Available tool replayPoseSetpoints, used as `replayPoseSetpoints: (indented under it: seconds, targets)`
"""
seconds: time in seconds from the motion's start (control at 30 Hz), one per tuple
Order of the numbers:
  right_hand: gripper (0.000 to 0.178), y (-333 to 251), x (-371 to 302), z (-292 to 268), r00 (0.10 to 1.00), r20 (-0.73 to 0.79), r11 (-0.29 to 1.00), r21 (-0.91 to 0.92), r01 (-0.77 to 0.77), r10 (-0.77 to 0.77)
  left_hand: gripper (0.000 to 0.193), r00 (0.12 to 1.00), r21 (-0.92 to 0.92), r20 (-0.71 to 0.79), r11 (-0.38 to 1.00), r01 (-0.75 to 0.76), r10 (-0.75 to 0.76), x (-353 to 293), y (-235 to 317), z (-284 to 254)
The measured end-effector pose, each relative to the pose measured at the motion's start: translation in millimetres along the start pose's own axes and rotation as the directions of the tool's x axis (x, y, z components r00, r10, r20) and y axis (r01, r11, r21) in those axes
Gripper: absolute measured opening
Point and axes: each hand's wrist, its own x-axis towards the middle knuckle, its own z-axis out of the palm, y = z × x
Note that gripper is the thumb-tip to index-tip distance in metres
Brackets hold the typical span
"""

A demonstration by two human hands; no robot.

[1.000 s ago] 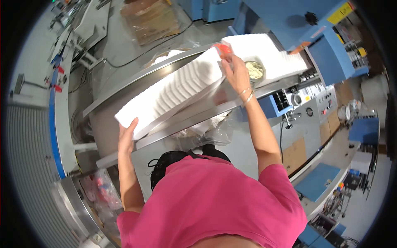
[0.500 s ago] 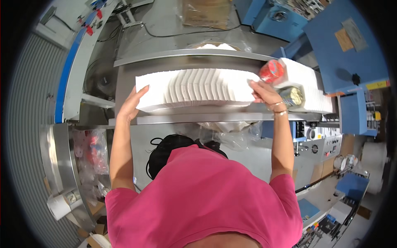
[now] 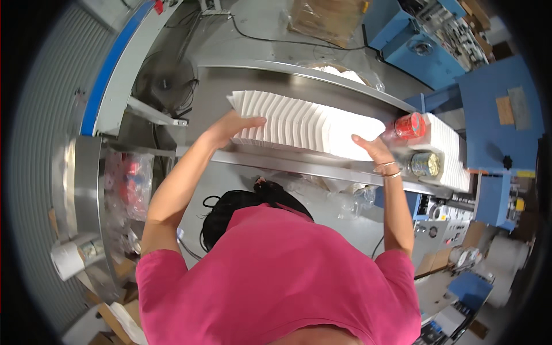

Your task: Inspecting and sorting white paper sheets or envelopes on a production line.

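- My left hand [image 3: 229, 127] grips the fanned left end of the white stack [image 3: 299, 125], thumb on top; my right hand [image 3: 376, 150] clasps its right end;
- The stack runs along the metal trough [image 3: 217, 86]; resting or lifted, I cannot tell;
- If my inward squeeze slackens, it could sag and spill; a rightward shove might knock the red container [image 3: 410, 126];
- Half a second ago its left end looked smooth; now ridges show there.
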Motion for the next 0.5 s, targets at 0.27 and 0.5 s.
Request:
replayPoseSetpoints:
  seconds: [0.27, 0.5]
  targets:
    - [0.063, -24, -9, 50, 0.997, -0.060, 0.994, 0.091, 0.062, -0.057, 0.054, 0.987, -0.235, -0.156, 0.969, -0.072, 0.035, -47, -17, -9]
    - [0.069, -114, 37, 96, 0.900, 0.131, 0.909, 0.067, 0.411, -0.417, 0.059, 0.747, -0.191, -0.530, 0.801, -0.567, 0.402, -140, 11, -52]
